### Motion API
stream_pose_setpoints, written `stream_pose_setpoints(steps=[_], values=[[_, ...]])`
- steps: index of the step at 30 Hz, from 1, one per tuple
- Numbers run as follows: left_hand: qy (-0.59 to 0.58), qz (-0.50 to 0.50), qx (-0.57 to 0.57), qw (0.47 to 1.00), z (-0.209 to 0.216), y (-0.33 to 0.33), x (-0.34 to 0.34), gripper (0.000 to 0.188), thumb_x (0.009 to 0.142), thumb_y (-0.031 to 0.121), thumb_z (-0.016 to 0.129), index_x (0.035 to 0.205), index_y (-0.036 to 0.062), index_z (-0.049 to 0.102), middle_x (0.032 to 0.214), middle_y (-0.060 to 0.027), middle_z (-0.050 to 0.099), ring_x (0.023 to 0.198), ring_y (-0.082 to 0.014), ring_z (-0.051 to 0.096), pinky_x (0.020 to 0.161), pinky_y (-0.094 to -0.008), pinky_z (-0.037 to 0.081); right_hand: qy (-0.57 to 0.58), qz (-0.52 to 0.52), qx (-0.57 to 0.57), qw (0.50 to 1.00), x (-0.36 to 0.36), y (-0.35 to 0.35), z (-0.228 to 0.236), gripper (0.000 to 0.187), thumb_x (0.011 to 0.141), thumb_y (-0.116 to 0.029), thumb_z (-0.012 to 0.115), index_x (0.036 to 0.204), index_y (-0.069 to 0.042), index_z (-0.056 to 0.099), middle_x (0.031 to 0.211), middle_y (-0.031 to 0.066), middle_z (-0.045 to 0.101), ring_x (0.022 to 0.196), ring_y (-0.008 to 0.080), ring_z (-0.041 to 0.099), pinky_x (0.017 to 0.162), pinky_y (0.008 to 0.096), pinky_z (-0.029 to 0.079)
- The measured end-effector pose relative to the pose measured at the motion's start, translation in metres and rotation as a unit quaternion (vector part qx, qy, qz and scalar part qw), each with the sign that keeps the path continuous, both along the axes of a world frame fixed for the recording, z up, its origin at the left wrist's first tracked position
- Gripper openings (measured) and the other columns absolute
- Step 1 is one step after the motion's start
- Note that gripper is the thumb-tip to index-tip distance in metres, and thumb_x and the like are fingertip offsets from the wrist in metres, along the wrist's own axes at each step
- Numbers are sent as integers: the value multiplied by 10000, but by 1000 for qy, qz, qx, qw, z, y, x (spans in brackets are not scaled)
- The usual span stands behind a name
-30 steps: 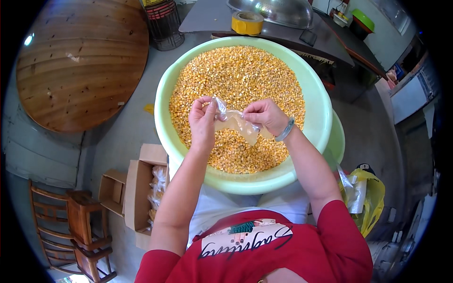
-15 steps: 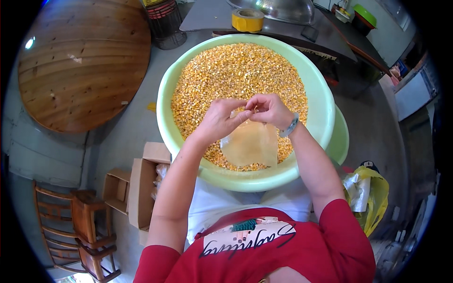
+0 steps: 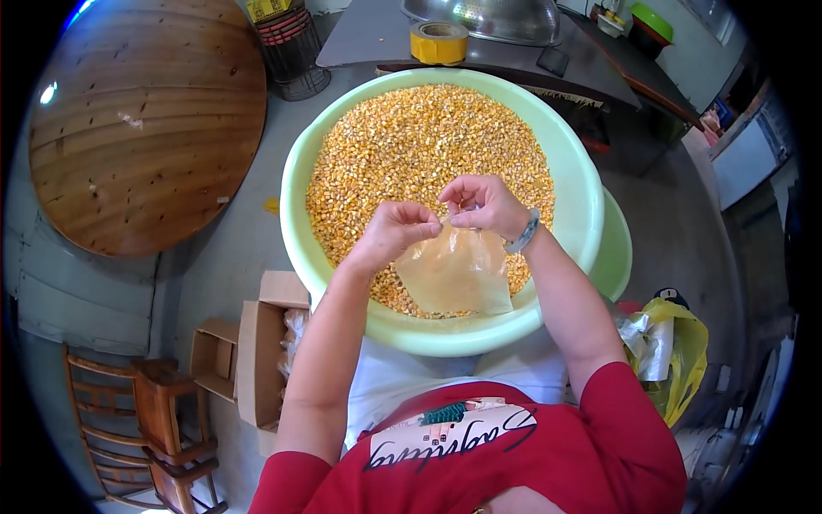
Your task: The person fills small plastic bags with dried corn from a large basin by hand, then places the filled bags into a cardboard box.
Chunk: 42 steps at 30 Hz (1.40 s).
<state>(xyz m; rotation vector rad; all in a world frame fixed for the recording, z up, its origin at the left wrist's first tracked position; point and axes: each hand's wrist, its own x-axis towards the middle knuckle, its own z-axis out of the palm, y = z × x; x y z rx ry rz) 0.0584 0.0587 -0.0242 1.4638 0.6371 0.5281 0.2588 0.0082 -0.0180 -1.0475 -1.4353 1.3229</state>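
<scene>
A clear plastic bag (image 3: 454, 272) hangs from my two hands over the near side of a large pale green basin (image 3: 295, 201). Loose yellow corn kernels (image 3: 428, 137) fill much of the basin. My left hand (image 3: 396, 231) pinches the bag's upper edge between thumb and fingertips. Close beside it, my right hand (image 3: 490, 208) grips the same edge, thumb against fingers, with a bracelet round the wrist. The bag looks flat, and kernels show faintly through it.
Behind the basin, a grey table (image 3: 364, 34) bears a roll of yellow tape (image 3: 438, 43) and a metal bowl (image 3: 492, 19). Cardboard boxes (image 3: 257, 360) stand at left near a wooden chair (image 3: 103, 420). A yellow plastic bag (image 3: 685, 360) is at right. A round wooden tabletop (image 3: 145, 128) leans far left.
My left hand has come down and slightly left, and the fingertips of both hands have drawn a little apart. The bag has spread wider and tilted. The view has shifted slightly.
</scene>
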Motion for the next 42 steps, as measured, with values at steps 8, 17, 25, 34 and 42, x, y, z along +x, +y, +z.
stream_pose_setpoints(steps=[8,17,25,34,42], values=[[22,9,16,1000,-7,0,4,87,752,76,671,804,15,639,703,12,601,649,-45,534,595,-196,437,-4,2,-19,1000,-3,-1,6,302,679,13,648,973,-21,586,762,-6,565,677,41,536,602,182,444],[48,9,22,999,-13,0,2,100,754,93,673,812,12,668,684,-6,615,615,-56,537,570,-197,439,-31,-22,-12,999,-3,-1,2,277,699,-35,670,965,-20,593,813,4,579,740,58,548,659,199,453],[59,53,25,997,-1,-2,5,148,706,99,719,676,54,581,618,10,571,554,-48,497,498,-185,383,-69,-20,72,995,-2,4,-1,356,710,-103,681,1044,-25,586,948,62,615,921,149,573,830,281,454],[26,150,46,987,-10,1,13,141,711,81,708,699,37,574,644,-4,574,562,-61,500,504,-203,400,-170,-240,183,938,-16,-1,-5,110,719,-122,680,741,-17,658,698,58,627,603,130,587,537,230,457],[-26,141,39,989,-17,-4,18,94,750,88,663,776,12,615,693,-17,603,609,-66,539,562,-212,435,-42,-152,5,988,-24,7,-16,124,795,-135,629,769,-15,618,628,18,586,552,69,547,489,199,429]])
